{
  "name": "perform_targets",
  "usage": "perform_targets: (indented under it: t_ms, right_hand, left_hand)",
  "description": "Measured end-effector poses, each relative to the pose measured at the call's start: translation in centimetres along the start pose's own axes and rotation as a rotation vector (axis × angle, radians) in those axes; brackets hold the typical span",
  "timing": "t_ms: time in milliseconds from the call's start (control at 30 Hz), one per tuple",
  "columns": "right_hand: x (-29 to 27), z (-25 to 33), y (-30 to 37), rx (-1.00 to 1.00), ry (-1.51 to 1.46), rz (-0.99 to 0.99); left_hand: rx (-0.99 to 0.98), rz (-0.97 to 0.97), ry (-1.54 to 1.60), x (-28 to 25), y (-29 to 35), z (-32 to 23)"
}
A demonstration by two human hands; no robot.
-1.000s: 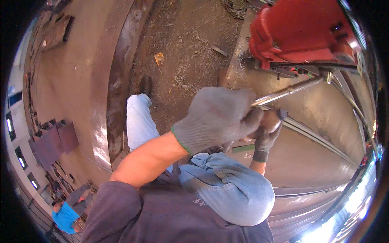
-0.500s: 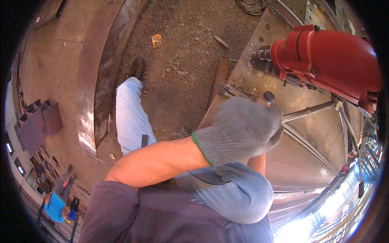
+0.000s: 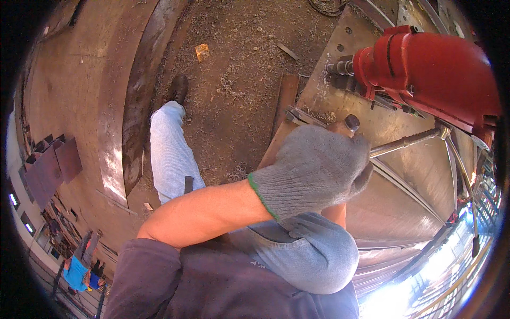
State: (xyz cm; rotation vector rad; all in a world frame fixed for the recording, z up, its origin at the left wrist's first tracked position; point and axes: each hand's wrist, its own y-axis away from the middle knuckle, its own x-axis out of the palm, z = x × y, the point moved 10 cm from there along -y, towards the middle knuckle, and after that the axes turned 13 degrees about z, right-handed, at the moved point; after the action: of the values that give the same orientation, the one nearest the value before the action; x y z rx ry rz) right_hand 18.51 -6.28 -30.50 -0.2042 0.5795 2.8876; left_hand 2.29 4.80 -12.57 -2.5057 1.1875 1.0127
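My left hand, in a grey knit glove with a green cuff edge, is closed round the outer end of a metal feed lever. This lever runs right to the hub of a red drilling machine. A dark round knob shows just past the glove's knuckles. My right forearm appears below the glove, bare; the right hand itself is hidden behind the left, so its grip cannot be seen. The machine's steel spindle end points left over a metal plate with drilled holes.
A second lever with a black grip hangs from the hub. Metal shavings and an orange scrap lie on the floor. A long steel beam lies left of my outstretched leg. At the far lower left are people, one in a blue shirt.
The view has shifted slightly, and more of my boot shows. My left hand stays on the lever, whose angle looks nearly the same.
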Motion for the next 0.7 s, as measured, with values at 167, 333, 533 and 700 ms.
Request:
perform_targets:
  t_ms: [167,333,533,700]
  right_hand:
    - [-0.2,-0.4,0.4,-0.008,-0.031,-0.03]
    - [-1.1,-1.9,0.4,-0.055,-0.125,-0.142]
    - [-8.0,-1.4,6.6,-0.313,0.026,-0.578]
    - [-16.8,-3.2,15.1,-0.269,-0.088,-0.993]
  left_hand:
    - [-0.003,0.011,0.02,0.6,-0.2,0.0]
    - [0.017,-0.01,0.051,-0.2,-0.4,-0.3]
    - [-0.084,0.126,0.093,0.7,-0.5,0.2]
    - [-0.184,0.205,0.06,0.4,-0.9,0.0]
